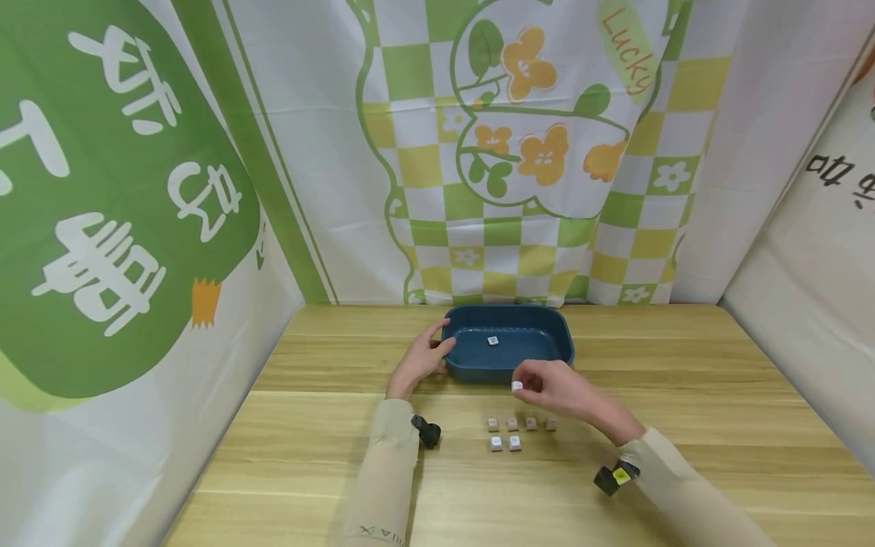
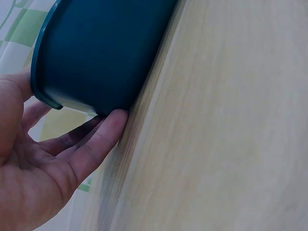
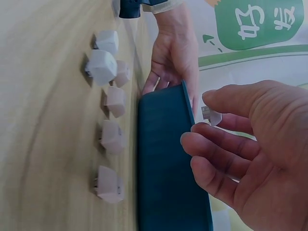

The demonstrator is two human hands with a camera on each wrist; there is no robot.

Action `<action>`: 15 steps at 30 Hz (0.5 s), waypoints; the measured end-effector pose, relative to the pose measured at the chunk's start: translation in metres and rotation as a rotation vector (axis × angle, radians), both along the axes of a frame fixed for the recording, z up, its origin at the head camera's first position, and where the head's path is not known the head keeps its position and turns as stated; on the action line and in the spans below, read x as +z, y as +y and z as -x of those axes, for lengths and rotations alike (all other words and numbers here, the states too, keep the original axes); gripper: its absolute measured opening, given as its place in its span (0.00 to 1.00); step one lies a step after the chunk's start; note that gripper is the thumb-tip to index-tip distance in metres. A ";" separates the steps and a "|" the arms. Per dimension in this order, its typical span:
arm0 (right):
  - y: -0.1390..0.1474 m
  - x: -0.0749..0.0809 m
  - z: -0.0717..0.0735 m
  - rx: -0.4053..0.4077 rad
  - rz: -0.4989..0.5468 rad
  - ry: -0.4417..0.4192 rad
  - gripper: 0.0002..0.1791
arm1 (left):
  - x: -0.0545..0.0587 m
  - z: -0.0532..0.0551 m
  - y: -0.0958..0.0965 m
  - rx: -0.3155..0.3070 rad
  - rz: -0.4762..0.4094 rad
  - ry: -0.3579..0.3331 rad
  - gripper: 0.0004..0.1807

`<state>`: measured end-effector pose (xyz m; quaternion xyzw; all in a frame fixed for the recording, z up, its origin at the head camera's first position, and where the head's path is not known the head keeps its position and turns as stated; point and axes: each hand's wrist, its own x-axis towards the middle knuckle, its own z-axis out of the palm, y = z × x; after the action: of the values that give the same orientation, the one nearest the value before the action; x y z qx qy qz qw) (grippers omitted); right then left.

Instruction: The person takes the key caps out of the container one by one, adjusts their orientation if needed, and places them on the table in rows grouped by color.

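My right hand pinches a small white keycap between thumb and fingertips, just in front of the near wall of a dark blue rectangular basin. The right wrist view shows the held keycap above the table, near the basin's rim. At the basin's left end, my left hand holds the rim and end wall; its fingertips touch low on the wall. One keycap lies on the basin floor. On the table, several keycaps form two rows, a farther pinkish row and a nearer white pair.
The wooden table ends at a patterned cloth backdrop right behind the basin. Cloth-covered walls close in the left and right sides. Each wrist carries a small black camera.
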<state>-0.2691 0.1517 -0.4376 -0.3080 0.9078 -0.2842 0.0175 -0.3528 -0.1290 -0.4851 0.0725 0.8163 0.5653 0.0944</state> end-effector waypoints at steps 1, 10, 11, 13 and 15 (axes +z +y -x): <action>0.001 -0.001 -0.001 0.003 0.002 -0.007 0.04 | 0.000 0.000 0.000 0.000 -0.001 0.002 0.31; 0.007 -0.011 -0.011 0.039 -0.002 -0.039 0.06 | -0.001 0.001 0.000 -0.003 -0.001 -0.002 0.31; 0.008 -0.012 -0.012 0.040 -0.008 -0.041 0.06 | -0.002 0.002 0.000 -0.004 0.000 -0.003 0.31; 0.009 -0.014 -0.013 0.039 -0.015 -0.043 0.07 | -0.002 0.002 0.000 -0.002 0.004 -0.002 0.31; 0.010 -0.016 -0.015 0.032 -0.021 -0.052 0.06 | -0.002 0.003 0.000 0.000 0.004 0.000 0.30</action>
<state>-0.2544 0.1614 -0.4532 -0.3148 0.9049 -0.2822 0.0488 -0.3557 -0.1288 -0.4874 0.0724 0.8173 0.5637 0.0944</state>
